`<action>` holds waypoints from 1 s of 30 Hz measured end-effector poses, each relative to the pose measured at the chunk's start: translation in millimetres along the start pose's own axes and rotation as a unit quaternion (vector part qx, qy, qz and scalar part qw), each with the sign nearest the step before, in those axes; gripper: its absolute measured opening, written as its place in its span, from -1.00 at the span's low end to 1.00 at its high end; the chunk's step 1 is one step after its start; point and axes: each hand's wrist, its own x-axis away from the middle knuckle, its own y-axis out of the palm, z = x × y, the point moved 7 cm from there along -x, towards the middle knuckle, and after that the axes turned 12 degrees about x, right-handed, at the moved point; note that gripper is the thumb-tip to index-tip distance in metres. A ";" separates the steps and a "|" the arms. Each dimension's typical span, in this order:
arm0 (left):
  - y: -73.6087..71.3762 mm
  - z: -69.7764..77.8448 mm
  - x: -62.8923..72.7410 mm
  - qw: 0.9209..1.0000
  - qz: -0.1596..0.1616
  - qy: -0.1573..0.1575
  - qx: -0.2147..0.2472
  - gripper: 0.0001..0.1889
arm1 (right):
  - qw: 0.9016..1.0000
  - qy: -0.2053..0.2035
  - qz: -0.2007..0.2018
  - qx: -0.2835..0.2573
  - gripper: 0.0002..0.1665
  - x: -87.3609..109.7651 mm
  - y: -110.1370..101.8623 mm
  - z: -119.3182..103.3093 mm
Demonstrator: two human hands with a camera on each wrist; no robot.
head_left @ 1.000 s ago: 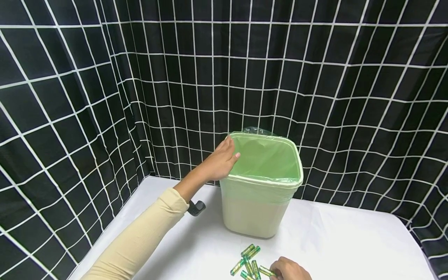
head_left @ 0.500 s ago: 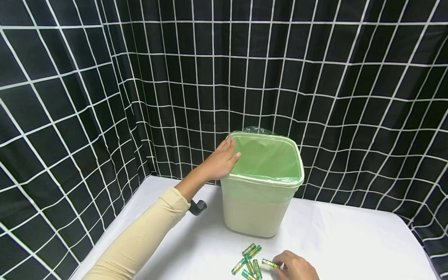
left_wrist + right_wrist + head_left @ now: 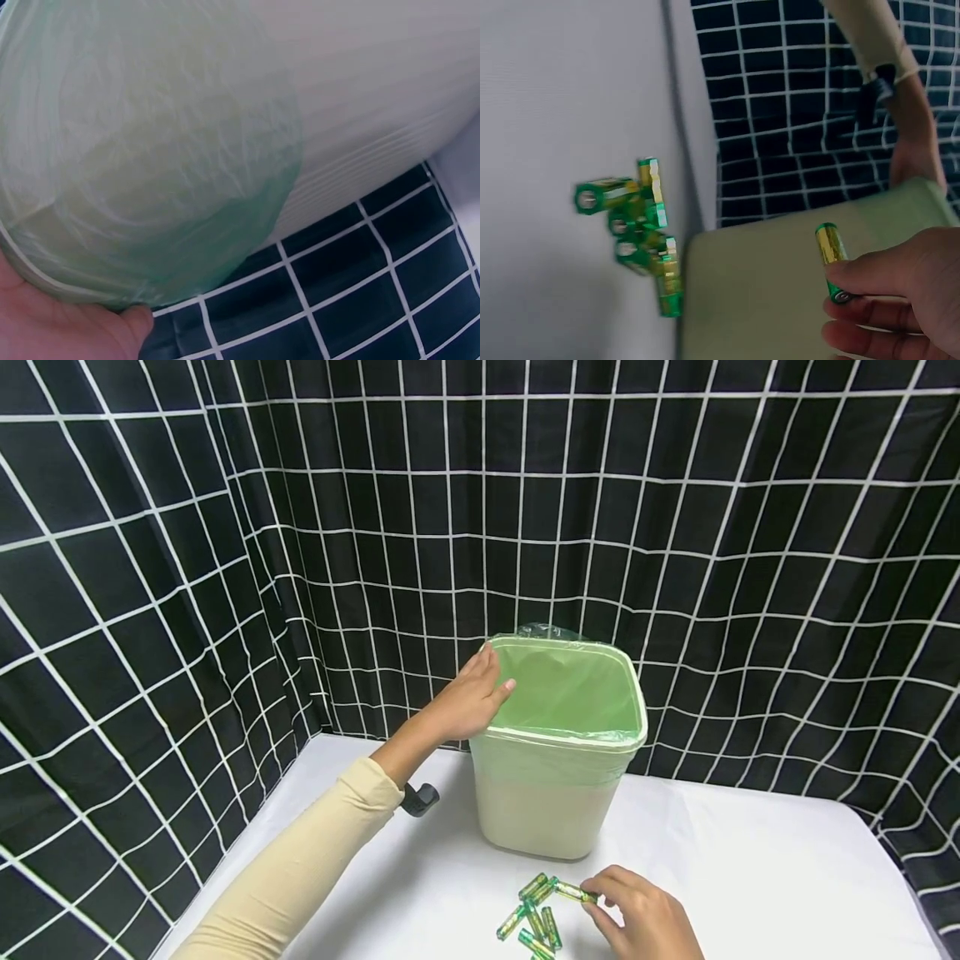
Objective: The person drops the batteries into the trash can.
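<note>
My right hand (image 3: 645, 914) pinches a green-and-gold battery (image 3: 573, 892) by one end, between thumb and fingertips. In the right wrist view that battery (image 3: 830, 246) stands out from the fingertips, with the bin wall behind it. Several more such batteries (image 3: 551, 927) lie in a loose cluster on the white table, left of the right hand. My left hand (image 3: 467, 700) rests at the left rim of a cream waste bin (image 3: 536, 818), fingers extended. A thin green bag (image 3: 562, 693) lines the bin and folds over its rim. The left wrist view shows the bag's overhang (image 3: 150, 150) beside that hand.
The bin stands upright toward the back of the white-covered table (image 3: 750, 868). A black curtain with a white grid (image 3: 712, 527) hangs behind and along the left side. A dark band with a camera mount (image 3: 420, 799) is on the left wrist.
The right hand has lifted a battery out of the cluster and moved it up and forward, toward the bin. The left hand keeps its place at the rim.
</note>
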 end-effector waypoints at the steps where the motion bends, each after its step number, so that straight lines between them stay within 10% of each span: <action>1: -0.1 0.3 0.2 1.000 0.000 0.000 -0.002 -0.26 | 1.000 -0.011 0.009 0.003 -0.59 -3.3 -4.1 -1.8; 8: -0.3 2.0 0.3 1.000 -0.005 -0.001 -0.011 -0.28 | 0.995 -0.086 0.053 0.016 -0.60 -31.3 -37.5 -13.8; 30: -1.8 -0.1 -2.8 1.000 0.000 -0.003 -0.017 -0.28 | 0.984 -0.144 0.094 0.033 -0.64 -104.0 -95.7 -33.6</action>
